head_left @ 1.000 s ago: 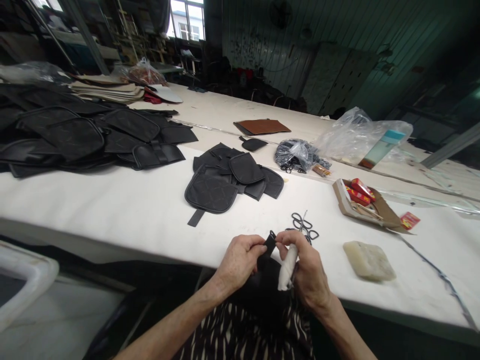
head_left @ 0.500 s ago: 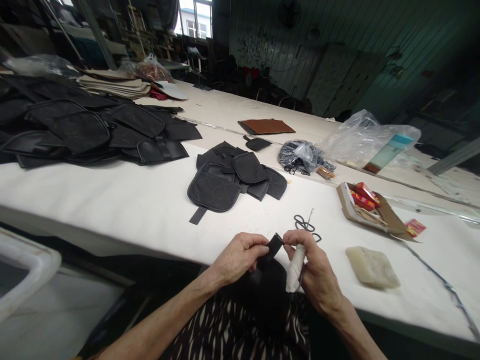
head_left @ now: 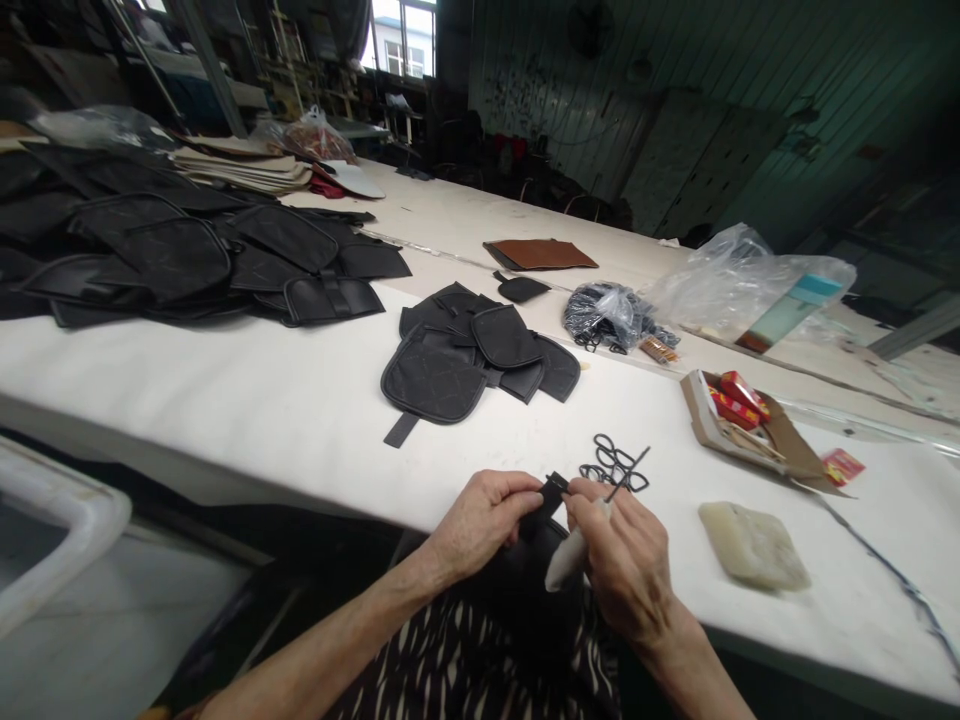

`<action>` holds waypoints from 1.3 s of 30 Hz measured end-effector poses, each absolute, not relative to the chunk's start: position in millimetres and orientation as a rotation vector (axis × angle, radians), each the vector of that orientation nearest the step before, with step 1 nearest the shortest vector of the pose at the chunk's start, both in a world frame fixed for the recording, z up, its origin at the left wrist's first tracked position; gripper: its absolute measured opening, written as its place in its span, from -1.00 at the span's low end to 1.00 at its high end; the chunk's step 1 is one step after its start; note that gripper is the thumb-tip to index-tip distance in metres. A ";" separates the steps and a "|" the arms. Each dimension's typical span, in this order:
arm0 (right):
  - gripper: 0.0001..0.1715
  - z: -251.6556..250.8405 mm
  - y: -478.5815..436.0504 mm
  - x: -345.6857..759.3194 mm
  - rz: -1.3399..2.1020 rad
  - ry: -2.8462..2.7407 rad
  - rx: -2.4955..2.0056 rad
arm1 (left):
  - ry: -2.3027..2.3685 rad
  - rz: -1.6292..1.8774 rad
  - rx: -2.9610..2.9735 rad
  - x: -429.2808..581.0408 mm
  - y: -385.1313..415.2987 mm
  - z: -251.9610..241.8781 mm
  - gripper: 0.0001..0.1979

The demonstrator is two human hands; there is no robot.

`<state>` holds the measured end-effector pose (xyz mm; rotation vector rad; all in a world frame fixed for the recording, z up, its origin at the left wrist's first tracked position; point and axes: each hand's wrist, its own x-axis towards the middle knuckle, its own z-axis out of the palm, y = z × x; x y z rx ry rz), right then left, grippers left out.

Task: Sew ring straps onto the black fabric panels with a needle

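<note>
In the lower middle of the frame, just off the near edge of the white surface (head_left: 300, 390), I have a black strap (head_left: 553, 495) between my hands. My left hand (head_left: 484, 515) pinches it between thumb and fingers; my right hand (head_left: 626, 550) has its fingertips at the strap's upper end and is curled around a white-handled tool (head_left: 568, 560), its thin shaft pointing up and to the right.

I'd judge the strap light and bendable, with enough body to stand out from my fingers, perhaps a little slick, and not fragile. I'd take hold close to the end, where a short length won't flop, and pinch it flat across its width. The dark panel (head_left: 517, 580) below looks supple and would sag if left unsupported.

The strap is narrow, plain and dull black, with a small pale glint at its tip that I can't make out. The panel is black and smooth, with a soft sheen; where strap meets panel is too dark to tell.
</note>
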<state>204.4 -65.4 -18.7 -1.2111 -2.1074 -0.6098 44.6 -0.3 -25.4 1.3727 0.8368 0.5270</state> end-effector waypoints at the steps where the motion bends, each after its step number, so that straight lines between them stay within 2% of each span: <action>1: -0.76 -18.4 -66.3 203.6 -0.611 -2.105 -1.193 | 0.844 0.535 1.373 44.9 -0.6 -25.1 -0.78; 9: -0.79 -24.8 -71.6 189.6 -0.527 -2.013 -1.188 | 0.843 0.582 1.316 44.8 -3.2 -28.8 -0.82; 12: -0.78 -30.2 -73.8 188.0 -0.451 -1.926 -1.220 | 0.812 0.594 1.244 43.5 -2.8 -30.8 -0.62; 14: -0.78 -34.7 -75.6 186.8 -0.394 -1.883 -1.259 | 0.804 0.584 1.240 43.1 -2.2 -30.6 -0.57; 22: -0.84 -50.5 -79.1 185.8 0.014 -1.584 -1.494 | 0.806 0.568 1.221 42.1 -1.6 -23.5 -0.66; 27: -0.80 -40.6 -78.6 184.9 -0.203 -1.744 -1.404 | 0.801 0.565 1.213 41.7 -1.9 -24.3 -0.60; 31: -0.81 -34.1 -79.1 180.0 -0.276 -1.853 -1.337 | 0.821 0.577 1.196 42.0 -1.7 -25.1 -0.66; 34: -0.80 -34.0 -79.1 178.5 -0.232 -1.851 -1.339 | 0.797 0.595 1.179 41.3 -1.0 -24.7 -0.71; 39: -0.79 -40.1 -78.8 180.5 -0.109 -1.774 -1.355 | 0.757 0.545 1.176 39.2 1.3 -25.9 -0.56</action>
